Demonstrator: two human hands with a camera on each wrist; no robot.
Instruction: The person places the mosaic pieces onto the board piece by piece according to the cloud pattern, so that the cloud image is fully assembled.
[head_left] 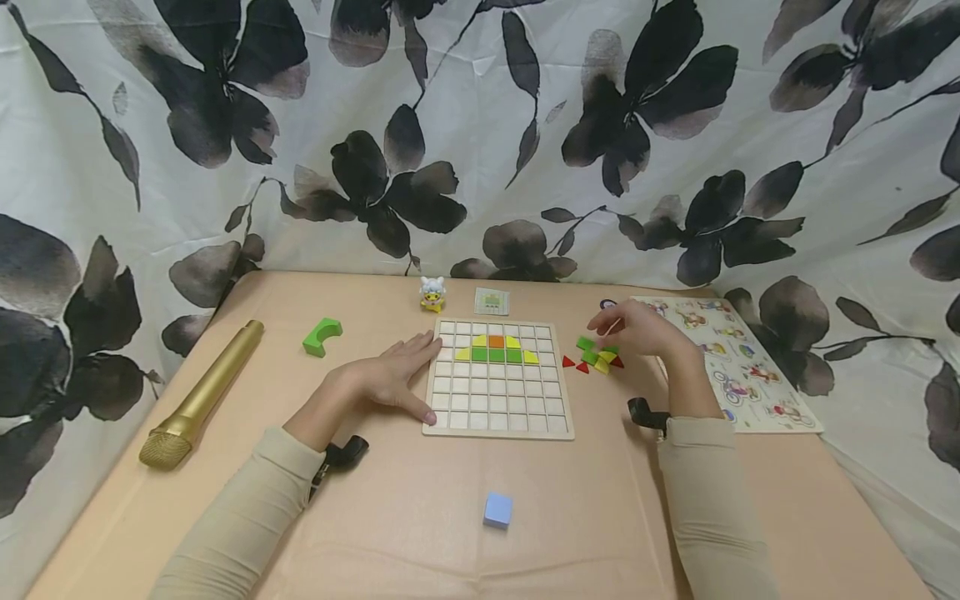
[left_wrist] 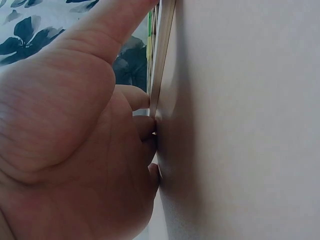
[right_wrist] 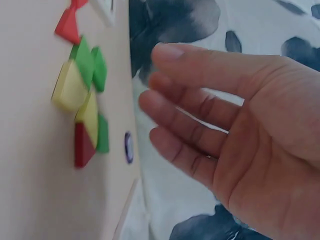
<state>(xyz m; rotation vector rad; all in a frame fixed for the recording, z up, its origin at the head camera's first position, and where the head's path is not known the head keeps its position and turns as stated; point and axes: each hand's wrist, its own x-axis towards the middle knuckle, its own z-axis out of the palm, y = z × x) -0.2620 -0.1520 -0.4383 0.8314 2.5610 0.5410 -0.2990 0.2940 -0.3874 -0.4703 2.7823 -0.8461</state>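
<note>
Beside right hand [head_left: 637, 329], pieces [head_left: 597, 357] jumbled.

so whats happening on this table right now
A person is at a wooden grid board that holds a few yellow, green and orange tiles in its upper rows. The left hand rests open against the board's left edge. The right hand hovers open over a small pile of loose tiles beside the board.

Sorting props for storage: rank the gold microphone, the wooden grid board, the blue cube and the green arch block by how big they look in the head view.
1. Wooden grid board
2. Gold microphone
3. Green arch block and blue cube: they look alike in size, and the cube lies nearer the camera, so I will not rank them.
</note>
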